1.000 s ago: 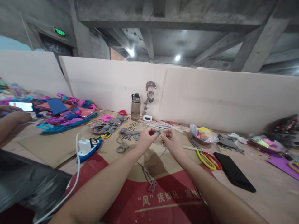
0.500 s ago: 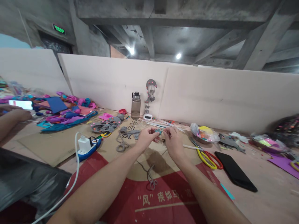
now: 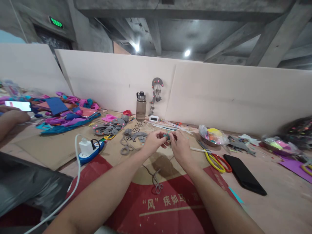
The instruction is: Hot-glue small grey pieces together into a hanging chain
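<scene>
Teal craft piece [image 3: 166,136], small and partly hidden, is sitting pinched between the fingertips of both hands, which are meeting just above the cardboard. Beneath the forearms, a red and tan printed sheet [image 3: 168,208] is spreading across the near table. Left of the hands, a heap of pink, purple and blue scraps [image 3: 65,113] is lying beside another person's hand [image 3: 12,115], well apart. To the right, a black phone [image 3: 243,174] is lying flat, with yellow and red scissors [image 3: 216,161] between it and the right hand [image 3: 181,148]. Beyond the left hand [image 3: 152,143], a water bottle [image 3: 141,106] is standing upright against the white wall. Below the hands, a grey curl [image 3: 156,182] is lying on the sheet.
</scene>
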Demonstrator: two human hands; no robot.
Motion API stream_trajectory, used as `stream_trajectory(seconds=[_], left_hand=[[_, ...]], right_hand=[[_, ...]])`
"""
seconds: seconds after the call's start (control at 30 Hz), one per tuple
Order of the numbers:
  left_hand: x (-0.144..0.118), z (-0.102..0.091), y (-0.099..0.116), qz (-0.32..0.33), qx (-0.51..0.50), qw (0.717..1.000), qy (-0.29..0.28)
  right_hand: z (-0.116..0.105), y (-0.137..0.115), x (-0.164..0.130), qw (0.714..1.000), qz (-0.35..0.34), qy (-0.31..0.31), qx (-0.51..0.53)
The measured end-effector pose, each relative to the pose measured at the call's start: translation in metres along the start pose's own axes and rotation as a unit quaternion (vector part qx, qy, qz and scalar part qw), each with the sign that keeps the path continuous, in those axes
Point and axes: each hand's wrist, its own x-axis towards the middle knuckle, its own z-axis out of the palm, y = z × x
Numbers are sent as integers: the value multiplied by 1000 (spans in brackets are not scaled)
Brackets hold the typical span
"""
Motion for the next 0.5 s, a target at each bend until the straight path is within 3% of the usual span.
stream_trajectory(seconds=[0.5], left_hand=[[-1,1,-3,19,3,999,-38]], right_hand=[[-1,2,-1,998,34,-23,-44]])
